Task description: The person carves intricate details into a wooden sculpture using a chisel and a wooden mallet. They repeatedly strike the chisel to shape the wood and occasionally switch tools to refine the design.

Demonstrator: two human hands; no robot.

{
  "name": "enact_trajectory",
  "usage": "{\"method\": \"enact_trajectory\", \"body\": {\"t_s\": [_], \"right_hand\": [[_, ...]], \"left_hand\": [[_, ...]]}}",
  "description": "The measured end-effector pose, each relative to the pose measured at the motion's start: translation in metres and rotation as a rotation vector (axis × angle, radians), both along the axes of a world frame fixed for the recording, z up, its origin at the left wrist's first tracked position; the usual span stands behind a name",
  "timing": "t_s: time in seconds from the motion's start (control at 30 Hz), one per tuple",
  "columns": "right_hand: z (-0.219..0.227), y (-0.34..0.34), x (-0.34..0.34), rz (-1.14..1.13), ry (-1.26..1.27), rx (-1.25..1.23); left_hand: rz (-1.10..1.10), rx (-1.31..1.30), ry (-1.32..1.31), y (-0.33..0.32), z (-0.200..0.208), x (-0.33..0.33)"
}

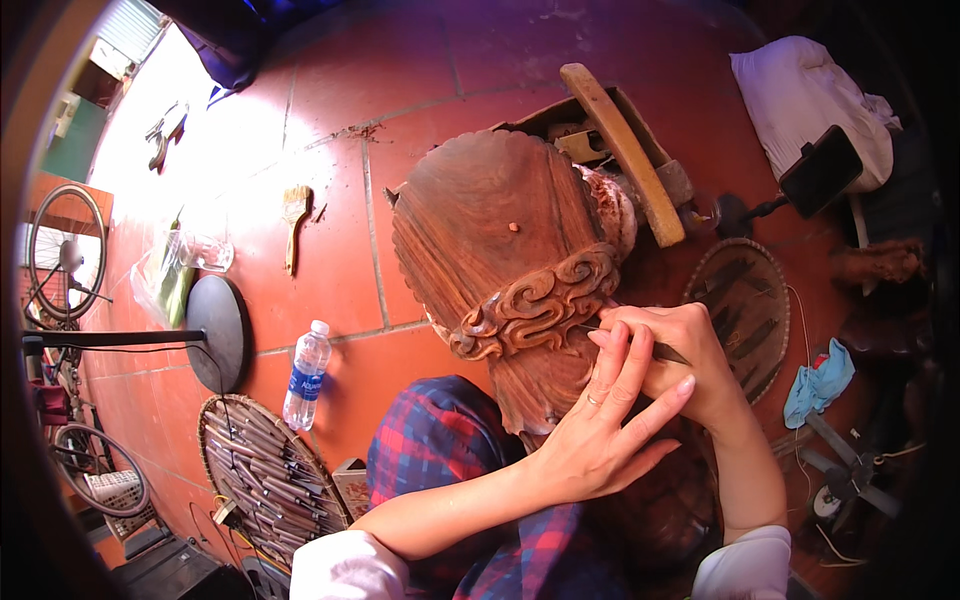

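Observation:
A large reddish-brown wood carving [490, 210] lies before me, with a scalloped edge and a raised band of curling scrolls [540, 300]. My right hand [690, 345] is closed around a slim dark carving chisel [668, 353] beside the right end of the scrolls. Most of the chisel is hidden by my fingers, so I cannot see its tip clearly. Across it reaches my left hand [595, 435], a ring on one finger. Its fingers are stretched out and spread, the upper ones lying against my right hand and near the chisel.
At lower left a round wicker tray [265, 480] carries many chisels; a water bottle [307, 375] and brush [295, 228] stand beyond it. A wooden mallet-like tool [625, 150] rests on a box behind the carving. To the right are another round tray [740, 310], a phone holder [820, 172] and a blue cloth [820, 382].

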State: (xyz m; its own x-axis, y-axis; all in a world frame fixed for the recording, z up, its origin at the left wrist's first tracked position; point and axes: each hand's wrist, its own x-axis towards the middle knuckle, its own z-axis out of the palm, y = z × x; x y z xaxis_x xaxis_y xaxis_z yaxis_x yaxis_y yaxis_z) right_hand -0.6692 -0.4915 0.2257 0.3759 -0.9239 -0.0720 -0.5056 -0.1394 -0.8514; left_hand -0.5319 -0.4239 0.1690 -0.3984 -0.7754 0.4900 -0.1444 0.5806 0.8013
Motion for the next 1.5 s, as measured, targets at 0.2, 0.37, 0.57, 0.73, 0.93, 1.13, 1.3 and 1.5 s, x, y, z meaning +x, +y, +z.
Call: {"method": "enact_trajectory", "body": {"t_s": [0.2, 0.37, 0.57, 0.73, 0.93, 1.13, 1.3, 1.5], "right_hand": [[-0.003, -0.006, -0.025, 0.188, 0.134, -0.110], [-0.011, -0.022, -0.014, 0.163, 0.059, -0.281], [-0.012, -0.009, -0.028, 0.090, 0.058, -0.280], [-0.009, -0.017, -0.019, 0.148, 0.068, -0.231], [-0.017, -0.024, -0.023, 0.170, 0.000, -0.302], [-0.013, -0.020, -0.023, 0.181, 0.087, -0.370], [-0.013, -0.013, -0.033, 0.129, 0.084, -0.282], [-0.002, 0.005, -0.023, -0.002, -0.371, -0.147]], "left_hand": [[0.017, -0.036, -0.063, 0.008, 0.006, -0.010], [0.133, -0.081, -0.079, -0.007, 0.004, -0.009], [0.080, -0.041, -0.175, 0.002, 0.010, -0.016], [0.122, -0.013, -0.182, 0.002, 0.011, -0.010], [0.135, -0.028, -0.183, -0.006, 0.013, -0.018], [0.113, 0.001, -0.169, 0.000, 0.017, -0.016], [0.137, -0.026, -0.192, -0.005, 0.017, -0.026], [0.059, -0.060, -0.038, 0.007, 0.018, -0.008]]}}
